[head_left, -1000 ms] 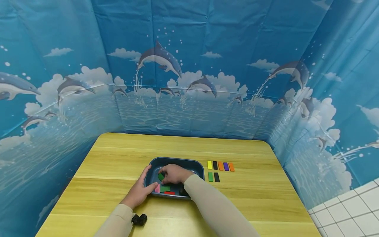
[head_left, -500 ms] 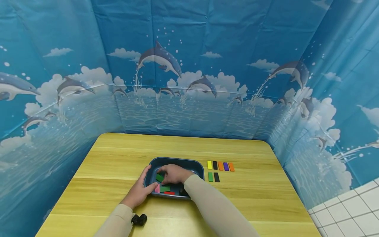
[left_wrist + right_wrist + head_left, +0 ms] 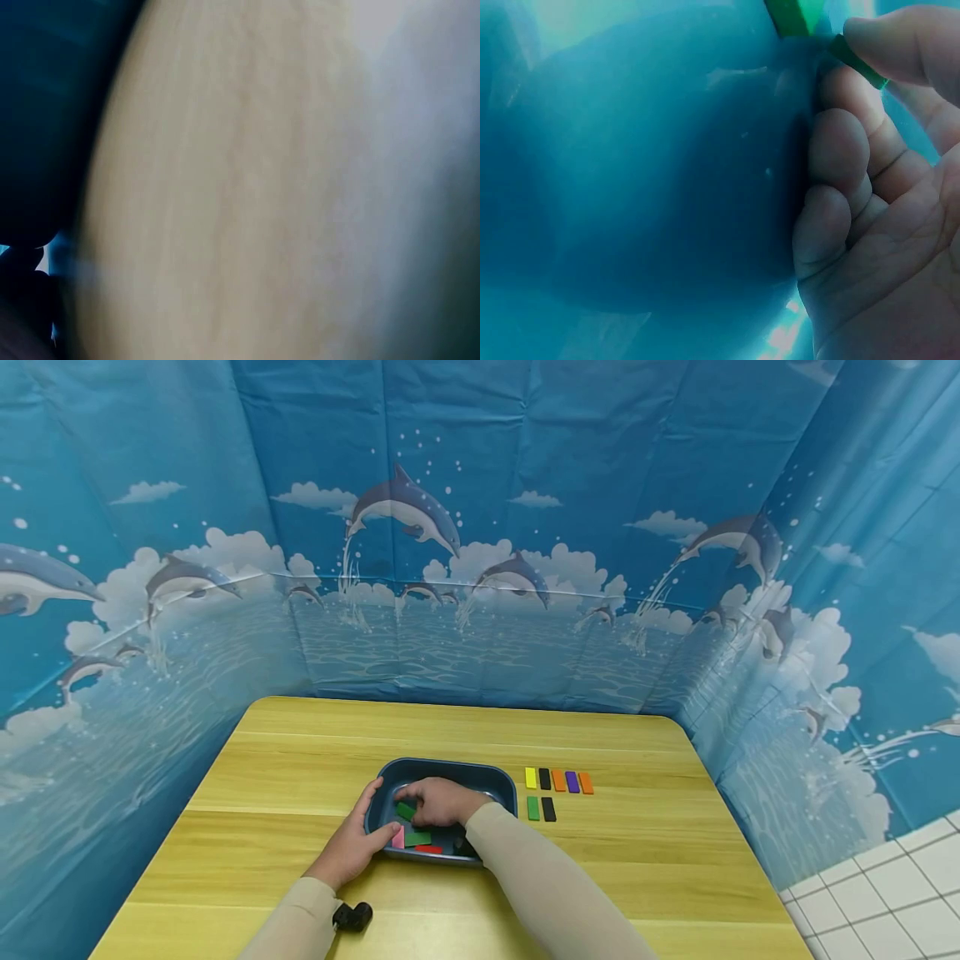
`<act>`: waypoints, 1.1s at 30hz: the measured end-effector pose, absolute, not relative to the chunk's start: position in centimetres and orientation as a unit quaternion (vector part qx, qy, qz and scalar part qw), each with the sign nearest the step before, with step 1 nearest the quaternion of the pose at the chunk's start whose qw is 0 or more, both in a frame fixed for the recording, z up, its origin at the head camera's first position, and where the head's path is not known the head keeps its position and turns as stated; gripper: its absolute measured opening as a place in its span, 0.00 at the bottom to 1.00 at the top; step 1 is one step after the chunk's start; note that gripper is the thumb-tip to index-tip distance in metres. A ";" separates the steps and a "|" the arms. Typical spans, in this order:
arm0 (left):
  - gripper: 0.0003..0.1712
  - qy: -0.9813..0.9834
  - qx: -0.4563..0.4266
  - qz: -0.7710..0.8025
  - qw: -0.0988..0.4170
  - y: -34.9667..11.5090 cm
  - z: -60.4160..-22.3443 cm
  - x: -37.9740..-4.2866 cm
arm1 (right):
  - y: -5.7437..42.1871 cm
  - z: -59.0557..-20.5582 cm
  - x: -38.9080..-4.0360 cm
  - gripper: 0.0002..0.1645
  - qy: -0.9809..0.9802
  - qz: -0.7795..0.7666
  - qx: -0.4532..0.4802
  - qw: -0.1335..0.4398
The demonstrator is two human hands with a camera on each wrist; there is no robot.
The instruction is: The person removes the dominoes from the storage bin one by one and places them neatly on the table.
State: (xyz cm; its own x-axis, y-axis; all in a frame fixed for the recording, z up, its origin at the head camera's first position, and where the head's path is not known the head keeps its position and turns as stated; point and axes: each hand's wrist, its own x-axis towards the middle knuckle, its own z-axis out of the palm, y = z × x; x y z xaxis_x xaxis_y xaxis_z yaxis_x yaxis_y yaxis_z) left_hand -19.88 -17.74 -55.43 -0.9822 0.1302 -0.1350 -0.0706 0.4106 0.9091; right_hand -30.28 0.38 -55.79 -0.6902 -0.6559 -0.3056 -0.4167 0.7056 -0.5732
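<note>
My left hand (image 3: pixel 351 846) grips the left front corner of a dark blue tray (image 3: pixel 448 767), its thumb at the front rim near a pink block (image 3: pixel 398 837). Inside the tray, my right hand (image 3: pixel 442 802) pinches a small green block (image 3: pixel 859 63) between thumb and fingers, as the right wrist view shows. Another green block (image 3: pixel 417 838) lies near the front wall beside a red block (image 3: pixel 429 850). Something black (image 3: pixel 463 846) sits in the front right corner, partly behind the right sleeve. Only blurred table and dark shapes appear in the left wrist view.
To the right of the tray, flat blocks lie in two rows. The back row has yellow (image 3: pixel 531 777), black, orange, purple and orange ones; the front row has green (image 3: pixel 533 808) and black (image 3: pixel 549 809). A dolphin-print curtain (image 3: pixel 465 643) hangs behind the wooden table (image 3: pixel 630 852).
The green block by the right fingertips has turned and shifted slightly left in the tray. The right fingers have moved a little; the left hand holds the same place.
</note>
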 end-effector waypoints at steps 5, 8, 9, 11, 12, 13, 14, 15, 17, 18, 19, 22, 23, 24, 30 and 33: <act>0.47 0.837 0.020 0.539 0.094 -17.7 -54.8 -19.6 | 0.3 -55.8 -30.3 0.26 0.895 -0.228 -0.296 0.244; 0.47 0.837 0.021 0.539 0.094 -17.7 -54.8 -19.6 | 0.2 -55.7 -30.3 0.26 0.900 -0.226 -0.282 0.244; 0.47 0.836 0.021 0.539 0.094 -17.7 -54.8 -19.6 | 0.1 -55.6 -30.2 0.26 0.902 -0.224 -0.278 0.244; 0.47 0.836 0.020 0.540 0.094 -17.6 -54.9 -19.7 | 0.0 -55.6 -30.2 0.26 0.904 -0.222 -0.273 0.244; 0.47 0.836 0.020 0.540 0.094 -17.7 -54.9 -19.7 | 0.0 -55.5 -30.2 0.26 0.905 -0.220 -0.272 0.243; 0.47 0.836 0.020 0.541 0.094 -17.6 -54.9 -19.7 | 0.0 -55.5 -30.2 0.26 0.906 -0.219 -0.271 0.241; 0.47 0.835 0.020 0.541 0.094 -17.6 -54.9 -19.7 | 0.0 -55.5 -30.2 0.26 0.907 -0.216 -0.270 0.240; 0.47 0.835 0.019 0.542 0.094 -17.6 -54.9 -19.7 | -0.1 -55.5 -30.2 0.26 0.908 -0.213 -0.271 0.238; 0.47 0.834 0.019 0.543 0.095 -17.7 -54.9 -19.7 | -0.1 -55.6 -30.3 0.26 0.910 -0.208 -0.273 0.234; 0.47 0.834 0.019 0.543 0.095 -17.7 -55.0 -19.7 | -0.1 -55.6 -30.3 0.26 0.910 -0.206 -0.274 0.234; 0.47 0.834 0.019 0.543 0.095 -17.7 -55.0 -19.7 | -0.1 -55.6 -30.3 0.26 0.910 -0.206 -0.275 0.233; 0.47 0.834 0.019 0.544 0.095 -17.7 -55.2 -19.8 | 0.0 -55.7 -30.3 0.25 0.909 -0.208 -0.276 0.232; 0.47 0.834 0.019 0.544 0.095 -17.7 -55.2 -19.8 | 0.0 -55.7 -30.3 0.25 0.909 -0.209 -0.277 0.233; 0.47 0.834 0.019 0.544 0.095 -17.7 -55.2 -19.8 | 0.0 -55.7 -30.3 0.25 0.908 -0.209 -0.278 0.232; 0.47 0.834 0.020 0.544 0.094 -17.7 -55.1 -19.8 | 0.0 -55.9 -30.4 0.25 0.910 -0.207 -0.277 0.228; 0.47 0.835 0.020 0.543 0.094 -17.7 -55.1 -19.8 | 0.1 -55.9 -30.4 0.25 0.910 -0.208 -0.277 0.226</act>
